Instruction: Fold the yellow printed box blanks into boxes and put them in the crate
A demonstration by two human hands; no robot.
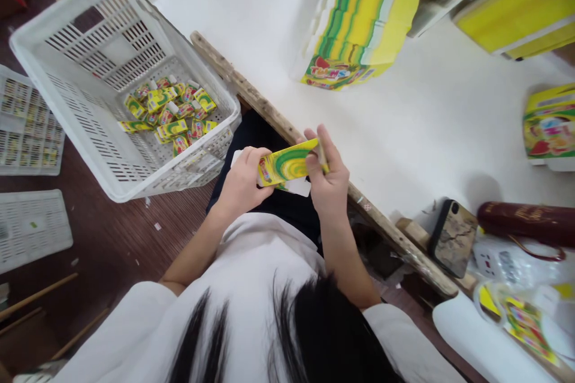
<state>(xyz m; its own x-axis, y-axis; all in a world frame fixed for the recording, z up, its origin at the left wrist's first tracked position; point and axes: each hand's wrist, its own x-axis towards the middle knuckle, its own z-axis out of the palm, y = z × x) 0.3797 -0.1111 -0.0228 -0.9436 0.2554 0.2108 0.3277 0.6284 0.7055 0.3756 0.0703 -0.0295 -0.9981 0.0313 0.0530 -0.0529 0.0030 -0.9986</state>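
Between my two hands, just off the table's edge, is a small yellow and green printed carton [290,164] with white flaps showing at its ends. My left hand [246,184] grips its left end, fingers over the top and thumb below. At the other end my right hand [327,176] holds the carton with the thumb on its printed face and the fingers raised behind. Left of my hands, a white plastic crate [112,188] holds several similar small cartons [168,108]. A stack of flat printed cartons [359,24] lies on the table ahead of me.
The white table [431,108] has a worn wooden edge [269,111]. More carton stacks [516,9] sit at the back right. Near the right edge are a phone [453,236], a dark red bottle [525,222] and plastic bags. Other crates [33,230] are on the floor at left.
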